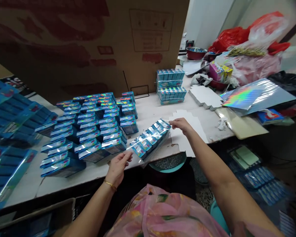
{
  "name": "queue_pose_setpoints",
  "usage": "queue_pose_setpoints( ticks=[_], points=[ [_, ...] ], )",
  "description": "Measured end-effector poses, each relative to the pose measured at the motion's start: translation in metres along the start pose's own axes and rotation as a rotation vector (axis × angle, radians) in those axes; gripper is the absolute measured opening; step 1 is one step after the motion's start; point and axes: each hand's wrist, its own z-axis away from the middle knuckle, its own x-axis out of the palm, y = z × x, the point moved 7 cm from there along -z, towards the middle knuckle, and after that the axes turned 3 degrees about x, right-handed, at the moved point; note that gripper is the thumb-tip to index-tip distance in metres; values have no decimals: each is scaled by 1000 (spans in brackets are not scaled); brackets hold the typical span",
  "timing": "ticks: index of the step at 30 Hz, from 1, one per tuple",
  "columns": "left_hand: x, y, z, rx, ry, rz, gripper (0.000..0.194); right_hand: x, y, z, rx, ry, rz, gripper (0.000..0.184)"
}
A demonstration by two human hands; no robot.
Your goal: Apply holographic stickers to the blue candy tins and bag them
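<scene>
A row of small blue boxes [151,136] in shiny clear plastic lies at a slant near the table's front edge. At its far right end, my right hand [181,125] pinches the corner of the pack between thumb and finger. My left hand [119,164], with a thin bracelet at the wrist, is beside the near left end. Its fingers are curled and pressed together; whether they hold film is too small to tell. Under and beyond the pack lie flat white card sheets [187,126]. Left of it, several blue boxes [88,153] stand upright in rows.
Wrapped blue packs [171,93] are stacked by a large cardboard carton [88,49] at the back. More wrapped packs [12,125] pile up at left. A white card stack [204,97], iridescent sheets [256,95] and plastic bags [259,62] occupy the right. A teal basin [169,170] sits below the edge.
</scene>
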Motion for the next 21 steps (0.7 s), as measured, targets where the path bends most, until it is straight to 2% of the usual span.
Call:
queue_pose_setpoints(
  ticks=[6,10,13,17,21],
  points=[
    [0,23,-11,103,4,-21,39,11,-18,-14,-8,23,-57,12],
    [16,59,-24,180,2,-56,34,-2,-28,-20,-46,64,-185,11],
    [48,102,-47,197,-73,-65,32,-32,-43,-31,-91,150,-248,11],
    [111,166,-96,220,-186,-35,24,-92,-81,-58,-189,316,-273,13],
    [177,220,-155,236,-199,38,17,-149,-125,-101,-279,480,-231,15]
  ],
)
